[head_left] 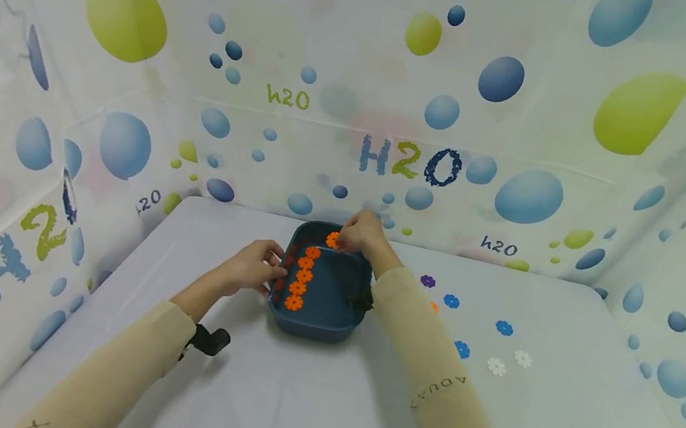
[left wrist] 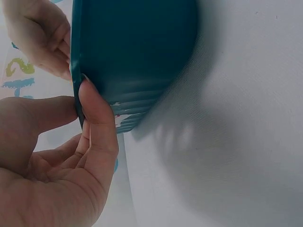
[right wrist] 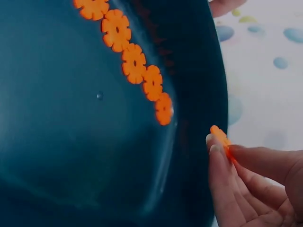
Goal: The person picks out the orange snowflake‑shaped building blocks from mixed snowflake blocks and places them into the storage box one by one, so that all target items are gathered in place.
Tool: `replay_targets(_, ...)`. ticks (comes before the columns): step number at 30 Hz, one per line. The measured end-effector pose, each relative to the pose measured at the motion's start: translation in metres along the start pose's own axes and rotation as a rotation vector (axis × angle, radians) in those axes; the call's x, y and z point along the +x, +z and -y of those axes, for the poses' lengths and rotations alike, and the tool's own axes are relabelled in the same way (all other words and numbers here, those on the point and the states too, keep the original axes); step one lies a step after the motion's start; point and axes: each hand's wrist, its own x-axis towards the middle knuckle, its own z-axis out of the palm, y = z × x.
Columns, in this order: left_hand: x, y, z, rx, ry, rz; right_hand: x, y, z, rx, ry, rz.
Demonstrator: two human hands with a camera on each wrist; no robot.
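Observation:
A dark blue tray (head_left: 326, 317) sits mid-table with a row of several orange flower-shaped discs (head_left: 302, 275) in it; darker red discs (head_left: 284, 272) lie along its left wall. My left hand (head_left: 252, 267) grips the tray's left rim (left wrist: 78, 71), thumb on the outside (left wrist: 97, 113). My right hand (head_left: 361, 234) hovers over the tray's far end and pinches one orange disc (right wrist: 220, 137) between thumb and fingers (right wrist: 222, 184), just past the end of the orange row (right wrist: 135, 64).
Loose discs lie on the white table to the right: purple (head_left: 428, 281), blue (head_left: 451, 301), (head_left: 504, 327), (head_left: 462, 350), and white (head_left: 496, 366), (head_left: 523, 359). Bubble-print curtain walls (head_left: 402, 103) enclose the table on three sides.

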Motion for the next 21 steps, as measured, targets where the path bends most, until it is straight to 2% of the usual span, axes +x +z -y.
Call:
replay_targets(6, 0.002, 0.000, 0.000, 0.002, 0.009, -0.004, 0.013, 0.011, -0.004, 0.033, 0.050, -0.044)
replay_targets(8, 0.002, 0.000, -0.001, -0.003, 0.014, -0.005, 0.016, 0.015, -0.006, 0.013, 0.061, -0.048)
replay_targets(12, -0.001, 0.001, 0.000, -0.014, 0.017, 0.003, 0.028, 0.024, -0.018, -0.159, 0.085, -0.062)
replay_targets(14, -0.003, 0.002, 0.000, -0.010, 0.016, 0.005, 0.032, 0.030, -0.023, -0.202, 0.115, -0.059)
replay_targets(15, -0.003, 0.002, 0.000, -0.009, 0.012, 0.002, 0.034, 0.033, -0.025, -0.197, 0.133, -0.064)
replay_targets(19, -0.004, 0.002, 0.000, -0.006, 0.007, -0.005, 0.031, 0.041, -0.027, -0.064, 0.209, -0.100)
replay_targets(21, -0.004, 0.002, 0.000, -0.008, 0.002, -0.007, 0.028, 0.042, -0.025, -0.013, 0.219, -0.119)
